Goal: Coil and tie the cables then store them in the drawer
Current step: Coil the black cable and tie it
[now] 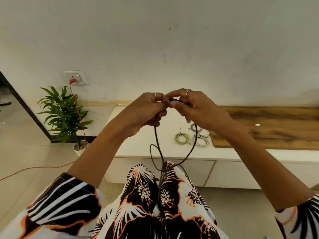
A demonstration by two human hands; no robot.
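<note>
A dark brown cable point(158, 144) hangs in long loops from both my hands down to my patterned lap. My left hand point(148, 111) grips its upper strands, fingers curled round them. My right hand point(193, 106) pinches the cable's top end right beside the left hand, held up in front of the wall. On the low white cabinet point(138, 149) beyond lie a coiled yellow-green cable point(182, 138) and grey coiled cables point(201, 137). Drawer fronts point(198, 169) below the cabinet top are closed.
A wooden panel point(267, 128) covers the cabinet's right part, with a small white item point(257, 125) on it. A potted plant point(65, 114) stands on the floor at left. A red cord point(76, 107) runs from a wall socket point(76, 77) across the floor.
</note>
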